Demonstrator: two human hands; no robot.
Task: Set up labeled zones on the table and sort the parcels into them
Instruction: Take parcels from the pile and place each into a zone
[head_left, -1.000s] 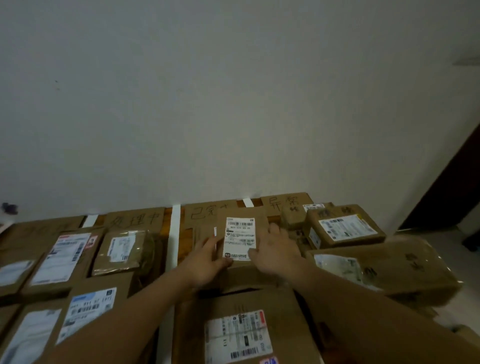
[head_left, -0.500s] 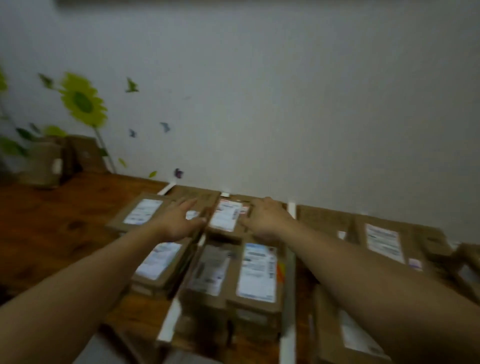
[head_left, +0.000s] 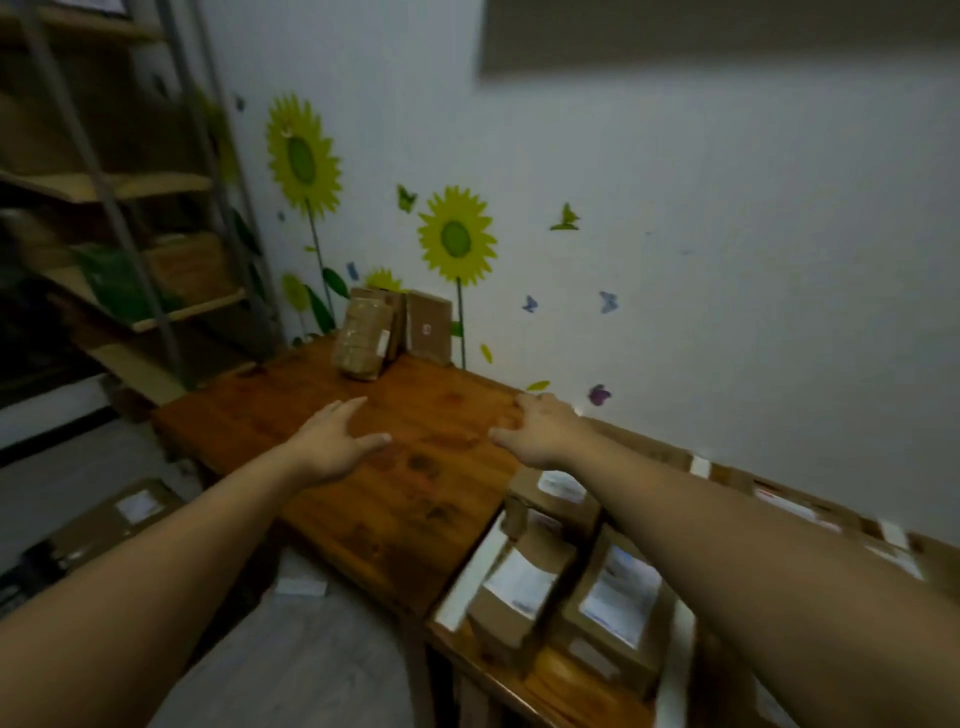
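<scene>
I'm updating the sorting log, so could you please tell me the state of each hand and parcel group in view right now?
Left hand: open, empty, over bare wood.
Right hand: open, empty, fingers spread.
Parcels by the wall: upright, leaning, untouched.
Sorted parcels: lying flat, labels up, between white strips.
Table: its left part bare.

The desk (head_left: 363, 441) is reddish-brown wood with a slight sheen. The parcels (head_left: 613, 597) look like matt brown cardboard with white paper labels, though blurred.

Both hands (head_left: 332, 441) (head_left: 540, 431) outstretched, empty, fingers spread
</scene>
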